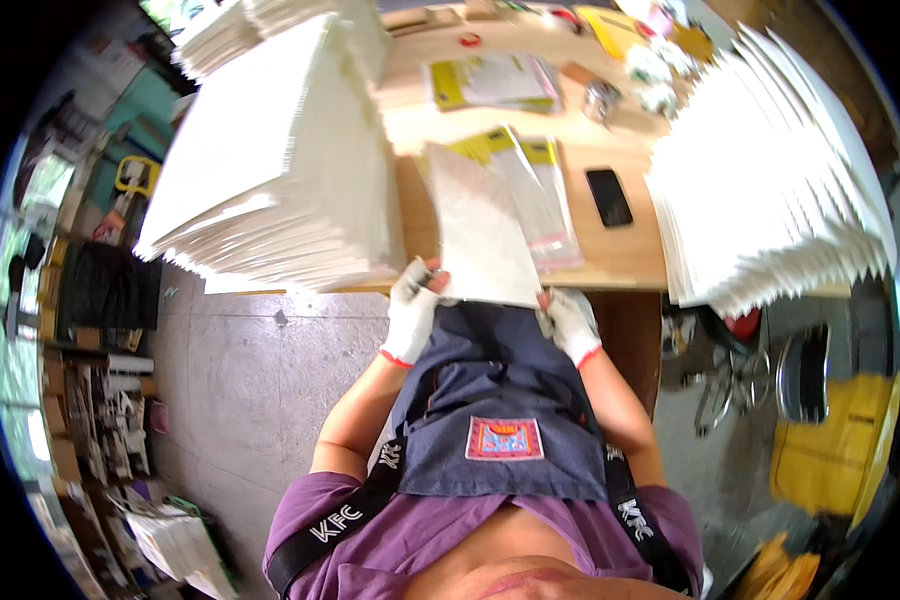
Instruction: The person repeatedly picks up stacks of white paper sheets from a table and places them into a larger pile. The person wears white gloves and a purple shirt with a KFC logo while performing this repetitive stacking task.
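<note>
grasping a white sheet (485,240) by its 2 near corners, the person (335,525) is working at the front edge of a table (630,262). the left hand (412,312), gloved, is pinching the left corner; the right hand (568,322), gloved, is pinching the right. the sheet is partly covering yellow-and-clear packets (560,215), extending between 2 white stacks (240,140). a black phone (610,198) is resting right of the packets.
</note>
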Demonstrator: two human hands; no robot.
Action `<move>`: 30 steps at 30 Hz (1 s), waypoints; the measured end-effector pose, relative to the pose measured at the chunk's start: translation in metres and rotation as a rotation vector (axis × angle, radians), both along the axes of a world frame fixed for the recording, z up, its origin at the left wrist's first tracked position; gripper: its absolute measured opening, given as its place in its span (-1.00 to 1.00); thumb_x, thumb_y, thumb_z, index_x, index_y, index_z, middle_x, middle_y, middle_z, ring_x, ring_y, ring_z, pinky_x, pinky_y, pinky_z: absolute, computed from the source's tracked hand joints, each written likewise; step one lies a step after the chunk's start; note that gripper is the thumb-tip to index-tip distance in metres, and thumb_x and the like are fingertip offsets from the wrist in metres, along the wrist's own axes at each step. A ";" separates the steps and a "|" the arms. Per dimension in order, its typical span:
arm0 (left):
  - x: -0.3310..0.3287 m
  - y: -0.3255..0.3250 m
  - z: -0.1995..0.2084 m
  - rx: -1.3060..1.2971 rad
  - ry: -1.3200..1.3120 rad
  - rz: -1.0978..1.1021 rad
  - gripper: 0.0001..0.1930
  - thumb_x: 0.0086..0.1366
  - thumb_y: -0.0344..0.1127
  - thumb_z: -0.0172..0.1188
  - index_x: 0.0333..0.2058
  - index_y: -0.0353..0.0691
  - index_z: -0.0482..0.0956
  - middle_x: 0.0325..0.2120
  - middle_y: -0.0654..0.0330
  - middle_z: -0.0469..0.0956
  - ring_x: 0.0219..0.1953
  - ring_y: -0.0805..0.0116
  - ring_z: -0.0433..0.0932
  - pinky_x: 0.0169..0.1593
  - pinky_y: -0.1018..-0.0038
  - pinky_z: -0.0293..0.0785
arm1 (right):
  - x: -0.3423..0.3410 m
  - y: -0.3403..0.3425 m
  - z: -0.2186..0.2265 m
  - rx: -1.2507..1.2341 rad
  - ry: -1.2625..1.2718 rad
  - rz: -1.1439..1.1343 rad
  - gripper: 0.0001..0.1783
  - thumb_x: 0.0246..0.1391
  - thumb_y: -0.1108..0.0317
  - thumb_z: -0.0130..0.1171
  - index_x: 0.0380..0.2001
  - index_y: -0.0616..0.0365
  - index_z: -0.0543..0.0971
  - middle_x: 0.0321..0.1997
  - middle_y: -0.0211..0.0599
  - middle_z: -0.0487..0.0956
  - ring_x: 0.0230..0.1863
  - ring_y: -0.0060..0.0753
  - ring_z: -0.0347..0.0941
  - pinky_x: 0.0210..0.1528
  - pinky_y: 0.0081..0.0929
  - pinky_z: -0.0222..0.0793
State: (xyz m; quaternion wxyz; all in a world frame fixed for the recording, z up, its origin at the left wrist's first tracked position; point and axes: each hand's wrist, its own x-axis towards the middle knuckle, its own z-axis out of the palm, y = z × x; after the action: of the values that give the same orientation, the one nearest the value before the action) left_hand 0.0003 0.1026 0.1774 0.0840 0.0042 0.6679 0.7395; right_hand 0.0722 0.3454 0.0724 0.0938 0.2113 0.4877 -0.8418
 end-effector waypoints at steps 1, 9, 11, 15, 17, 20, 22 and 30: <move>0.003 -0.004 0.026 -0.143 0.137 -0.056 -0.74 0.19 -0.35 0.17 -0.17 -0.36 0.47 -0.48 0.34 0.44 -0.45 0.60 0.38 -0.37 0.63 0.36 | -0.001 0.001 -0.002 -0.144 0.027 0.060 -0.73 0.21 0.12 -0.05 -0.49 0.01 0.45 -0.62 -0.48 0.45 -0.74 -0.65 0.26 -0.76 -0.70 0.07; 0.038 -0.098 0.207 -0.585 0.756 0.187 -0.75 0.13 -0.42 0.16 -0.18 -0.32 0.53 -0.52 0.32 0.46 -0.50 0.64 0.38 -0.43 0.64 0.32 | -0.068 -0.074 0.200 0.008 0.448 -0.051 -0.72 0.16 0.16 0.03 -0.51 0.11 0.44 -0.67 -0.57 0.31 -0.73 -0.68 0.15 -0.68 -0.69 0.09; 0.027 -0.137 0.238 -0.496 0.822 0.407 -0.72 0.18 -0.37 0.15 -0.13 -0.33 0.53 -0.43 0.30 0.49 -0.44 0.61 0.42 -0.36 0.68 0.32 | -0.101 -0.090 0.248 0.071 0.593 0.142 -0.70 0.13 0.15 0.06 -0.56 0.12 0.43 -0.69 -0.58 0.29 -0.72 -0.71 0.12 -0.66 -0.70 0.09; -0.024 -0.188 0.282 -0.532 0.803 0.518 -0.65 0.28 -0.42 -0.17 -0.01 -0.40 0.43 -0.20 0.20 0.48 -0.11 0.51 0.40 -0.05 0.67 0.26 | -0.142 -0.139 0.331 0.189 0.663 0.456 -0.66 0.09 0.16 0.09 -0.65 0.12 0.46 -0.75 -0.49 0.40 -0.77 -0.71 0.19 -0.72 -0.70 0.09; -0.050 -0.230 0.267 -0.664 0.814 0.429 -0.60 0.21 -0.44 -0.16 0.01 -0.39 0.42 -0.13 0.18 0.48 -0.06 0.46 0.40 0.01 0.60 0.26 | -0.161 -0.159 0.326 0.371 0.761 0.456 -0.65 0.06 0.15 0.11 -0.69 0.12 0.48 -0.74 -0.43 0.46 -0.81 -0.68 0.21 -0.78 -0.65 0.06; -0.056 -0.240 0.242 -0.790 0.638 0.342 -0.59 0.19 -0.47 -0.10 0.03 -0.35 0.41 -0.12 0.17 0.47 -0.08 0.46 0.40 0.00 0.62 0.27 | -0.148 -0.154 0.339 0.435 0.595 0.537 -0.62 0.09 0.10 0.10 -0.67 0.10 0.50 -0.74 -0.49 0.43 -0.77 -0.71 0.22 -0.73 -0.70 0.10; -0.063 -0.228 0.229 -0.450 0.558 0.431 -0.58 0.22 -0.43 -0.09 0.08 -0.30 0.36 -0.05 0.14 0.43 -0.04 0.44 0.39 0.04 0.61 0.24 | -0.152 -0.139 0.324 0.345 0.646 0.526 -0.60 0.14 0.03 0.04 -0.60 0.11 0.51 -0.73 -0.50 0.42 -0.74 -0.72 0.23 -0.69 -0.72 0.12; -0.067 -0.264 0.023 0.274 0.438 0.539 -0.50 0.36 -0.18 -0.14 0.15 -0.42 0.17 0.17 0.06 0.18 0.17 0.18 0.20 0.22 0.25 0.10 | -0.049 0.009 0.312 1.008 1.047 0.109 -0.72 0.21 0.23 -0.03 -0.40 0.22 0.53 -0.54 -0.42 0.50 -0.49 -0.67 0.40 -0.42 -0.67 0.34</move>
State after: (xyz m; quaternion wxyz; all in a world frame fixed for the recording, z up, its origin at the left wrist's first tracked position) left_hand -0.0665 -0.1610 0.2005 -0.2598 -0.0025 0.5420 0.7992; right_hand 0.0234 0.3543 0.3843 -0.2189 -0.2261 0.8069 -0.4999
